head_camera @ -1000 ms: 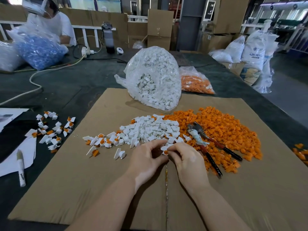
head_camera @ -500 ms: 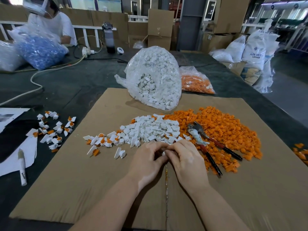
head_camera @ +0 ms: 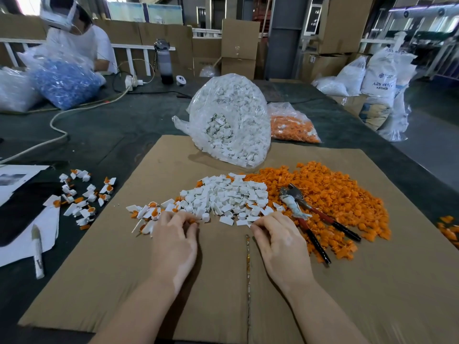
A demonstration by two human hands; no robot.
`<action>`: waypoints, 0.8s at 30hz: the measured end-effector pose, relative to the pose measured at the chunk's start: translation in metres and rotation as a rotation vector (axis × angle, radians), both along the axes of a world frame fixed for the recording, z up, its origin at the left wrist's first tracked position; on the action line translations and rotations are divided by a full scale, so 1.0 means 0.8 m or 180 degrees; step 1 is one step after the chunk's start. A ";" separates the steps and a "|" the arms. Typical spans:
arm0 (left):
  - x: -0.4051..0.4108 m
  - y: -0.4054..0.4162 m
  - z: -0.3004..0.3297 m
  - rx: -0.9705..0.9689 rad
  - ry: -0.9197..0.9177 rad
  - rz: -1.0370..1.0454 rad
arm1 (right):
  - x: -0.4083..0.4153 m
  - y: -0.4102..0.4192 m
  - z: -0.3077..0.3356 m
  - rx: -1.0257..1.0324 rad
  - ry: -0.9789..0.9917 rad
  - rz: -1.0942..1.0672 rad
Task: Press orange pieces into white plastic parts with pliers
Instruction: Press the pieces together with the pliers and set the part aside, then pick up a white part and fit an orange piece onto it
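A pile of white plastic parts (head_camera: 228, 194) lies on the cardboard sheet (head_camera: 372, 281), with a larger heap of orange pieces (head_camera: 335, 192) to its right. The pliers (head_camera: 306, 214), with red and black handles, lie on the orange heap; neither hand touches them. My left hand (head_camera: 173, 244) is at the left end of the white pile, among white parts with orange inserts (head_camera: 149, 212). Its curled fingertips pinch a small piece showing orange. My right hand (head_camera: 279, 242) sits at the pile's near edge, thumb and forefinger pinching a white part (head_camera: 249, 222).
A clear bag of white parts (head_camera: 231, 125) and a bag of orange pieces (head_camera: 290, 125) stand behind the piles. More joined parts (head_camera: 84, 194), papers and a marker (head_camera: 37, 252) lie left of the cardboard. A person sits at the far left with a bag of blue parts (head_camera: 64, 83).
My hands were together at the pile's near edge working on one small piece. They have parted: the left moved left to the joined parts, the right shifted slightly right.
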State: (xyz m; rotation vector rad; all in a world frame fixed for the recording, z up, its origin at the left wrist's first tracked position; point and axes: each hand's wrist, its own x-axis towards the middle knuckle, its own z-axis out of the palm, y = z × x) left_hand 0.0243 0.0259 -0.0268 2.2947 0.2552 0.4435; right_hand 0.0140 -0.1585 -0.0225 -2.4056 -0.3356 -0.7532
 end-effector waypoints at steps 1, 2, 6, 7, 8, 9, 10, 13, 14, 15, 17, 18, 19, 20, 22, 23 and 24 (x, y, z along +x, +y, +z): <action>0.003 0.005 0.000 -0.0015 0.0000 0.0123 | 0.000 0.000 0.000 0.0000 -0.0002 0.0002; 0.007 0.010 0.000 -0.0037 -0.0009 0.0253 | 0.000 0.000 -0.001 -0.0001 -0.0006 0.0006; 0.017 0.025 0.002 -0.0052 0.0085 0.0719 | 0.000 0.000 -0.001 -0.0005 -0.0022 0.0016; 0.020 0.028 0.002 -0.0042 0.0145 0.0794 | 0.000 0.000 -0.001 -0.0015 -0.0027 0.0012; 0.022 0.031 0.003 -0.0030 0.0214 0.0857 | 0.000 0.000 -0.001 -0.0029 -0.0033 0.0006; 0.024 0.033 0.004 -0.0008 0.0283 0.0907 | 0.000 0.000 -0.001 -0.0041 -0.0036 0.0000; 0.026 0.034 0.005 0.0033 0.0339 0.0951 | 0.000 0.001 -0.001 -0.0047 -0.0032 -0.0004; 0.025 0.029 0.003 0.0354 0.0300 0.1011 | 0.000 0.001 0.000 -0.0064 -0.0019 -0.0026; 0.023 0.026 0.002 0.0493 0.0187 0.0954 | 0.000 0.001 0.000 -0.0078 -0.0028 -0.0039; 0.022 0.023 0.001 0.0610 0.0041 0.0835 | 0.000 0.002 0.000 -0.0101 -0.0038 -0.0049; 0.021 0.019 0.000 0.0753 -0.0192 0.0439 | 0.000 0.002 -0.001 -0.0162 -0.0062 -0.0060; 0.022 0.017 0.000 0.0767 -0.0211 0.0216 | 0.000 0.002 -0.001 -0.0187 -0.0075 -0.0061; 0.024 0.015 0.001 0.0755 -0.0164 0.0022 | 0.000 0.002 -0.001 -0.0207 -0.0085 -0.0059; 0.026 0.013 0.001 0.0740 -0.0077 -0.0123 | 0.000 0.002 -0.002 -0.0222 -0.0090 -0.0055; 0.032 0.008 0.000 0.0820 0.0158 -0.0309 | 0.001 0.003 -0.002 -0.0246 -0.0099 -0.0049; 0.035 0.005 -0.001 0.0937 0.0278 -0.0367 | 0.001 0.003 -0.003 -0.0257 -0.0101 -0.0049; 0.037 0.001 0.000 0.1069 0.0391 -0.0401 | 0.001 0.003 -0.003 -0.0276 -0.0104 -0.0051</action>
